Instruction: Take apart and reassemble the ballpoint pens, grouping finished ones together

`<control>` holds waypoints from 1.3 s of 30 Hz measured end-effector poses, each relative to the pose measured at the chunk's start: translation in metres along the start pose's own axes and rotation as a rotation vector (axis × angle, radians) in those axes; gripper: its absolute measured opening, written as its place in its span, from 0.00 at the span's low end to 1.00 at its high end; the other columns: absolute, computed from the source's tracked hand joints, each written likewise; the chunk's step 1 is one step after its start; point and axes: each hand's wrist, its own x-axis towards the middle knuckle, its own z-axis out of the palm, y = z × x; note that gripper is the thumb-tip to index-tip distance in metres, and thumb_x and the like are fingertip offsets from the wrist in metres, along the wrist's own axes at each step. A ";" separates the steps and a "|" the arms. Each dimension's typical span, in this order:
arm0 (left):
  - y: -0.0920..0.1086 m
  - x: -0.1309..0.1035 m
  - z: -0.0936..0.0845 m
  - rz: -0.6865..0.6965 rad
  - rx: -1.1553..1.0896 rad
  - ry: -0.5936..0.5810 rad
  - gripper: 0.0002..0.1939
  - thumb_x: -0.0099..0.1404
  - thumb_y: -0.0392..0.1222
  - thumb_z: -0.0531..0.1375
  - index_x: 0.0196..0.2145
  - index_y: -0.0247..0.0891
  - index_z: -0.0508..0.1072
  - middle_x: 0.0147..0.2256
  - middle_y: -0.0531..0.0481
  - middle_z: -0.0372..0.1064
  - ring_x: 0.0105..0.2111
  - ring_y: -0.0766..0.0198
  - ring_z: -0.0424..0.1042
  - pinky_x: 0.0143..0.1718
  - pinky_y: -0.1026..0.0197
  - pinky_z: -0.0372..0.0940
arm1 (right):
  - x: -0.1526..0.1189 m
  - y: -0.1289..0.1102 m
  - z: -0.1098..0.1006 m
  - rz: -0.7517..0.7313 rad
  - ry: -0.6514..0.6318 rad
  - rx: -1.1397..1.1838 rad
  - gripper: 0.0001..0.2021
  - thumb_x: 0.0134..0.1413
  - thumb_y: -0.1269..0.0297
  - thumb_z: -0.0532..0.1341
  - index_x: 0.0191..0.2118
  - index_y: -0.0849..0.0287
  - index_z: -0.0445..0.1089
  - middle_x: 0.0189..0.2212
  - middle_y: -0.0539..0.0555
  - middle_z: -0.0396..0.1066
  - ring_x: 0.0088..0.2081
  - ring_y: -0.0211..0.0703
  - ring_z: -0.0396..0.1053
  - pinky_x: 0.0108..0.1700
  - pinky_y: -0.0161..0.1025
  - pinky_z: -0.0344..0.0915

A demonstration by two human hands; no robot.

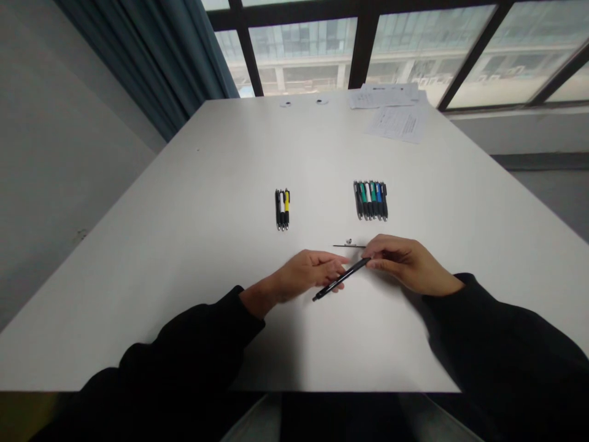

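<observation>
A black click pen [338, 281] slants down to the left, its upper right end pinched between the thumb and fingers of my right hand [405, 264]. My left hand [313, 273] is beside the pen's middle with its fingers apart. Its fingertips are partly behind the barrel, and I cannot tell whether they touch it. Just beyond my hands lies a thin dark refill [345, 246], its right end close to my right fingertips. Small loose pen parts [348, 241] lie by it, too small to make out singly.
On the left, a short row of pens [282, 210] includes black, white and yellow ones. Several more pens [370, 201], black, green, white and blue, lie side by side on the right. Printed papers [396, 120] rest at the table's far edge, before the window.
</observation>
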 end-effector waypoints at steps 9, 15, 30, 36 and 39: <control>-0.001 -0.003 0.004 -0.097 -0.148 -0.167 0.20 0.57 0.44 0.74 0.43 0.32 0.75 0.35 0.46 0.76 0.32 0.61 0.80 0.35 0.59 0.73 | 0.001 0.012 0.003 -0.084 0.121 -0.366 0.16 0.61 0.54 0.66 0.50 0.56 0.76 0.41 0.59 0.75 0.31 0.44 0.70 0.34 0.42 0.68; 0.002 -0.005 0.005 -0.127 -0.173 -0.153 0.21 0.57 0.44 0.74 0.41 0.33 0.71 0.35 0.47 0.75 0.34 0.56 0.81 0.39 0.54 0.75 | 0.007 0.016 0.006 -0.157 0.050 -0.550 0.09 0.66 0.64 0.59 0.38 0.58 0.76 0.39 0.61 0.75 0.41 0.51 0.73 0.44 0.46 0.70; 0.007 -0.007 -0.001 -0.144 -0.128 -0.142 0.21 0.55 0.44 0.75 0.39 0.33 0.72 0.35 0.46 0.75 0.34 0.60 0.79 0.41 0.53 0.75 | 0.002 0.006 0.000 0.176 0.243 0.488 0.14 0.48 0.54 0.73 0.33 0.57 0.74 0.20 0.47 0.64 0.22 0.36 0.61 0.24 0.37 0.57; 0.006 -0.008 -0.002 -0.146 -0.116 -0.171 0.19 0.56 0.44 0.74 0.39 0.33 0.73 0.36 0.45 0.76 0.34 0.59 0.80 0.40 0.55 0.76 | 0.003 -0.001 0.000 0.261 0.255 0.696 0.17 0.40 0.54 0.78 0.33 0.57 0.77 0.24 0.50 0.72 0.20 0.34 0.60 0.22 0.36 0.55; 0.007 -0.009 -0.002 -0.150 -0.117 -0.188 0.19 0.56 0.43 0.74 0.39 0.32 0.73 0.36 0.45 0.76 0.34 0.59 0.80 0.39 0.56 0.76 | 0.003 0.003 -0.001 0.289 0.289 0.710 0.17 0.38 0.54 0.79 0.31 0.58 0.77 0.23 0.50 0.73 0.19 0.33 0.58 0.20 0.34 0.53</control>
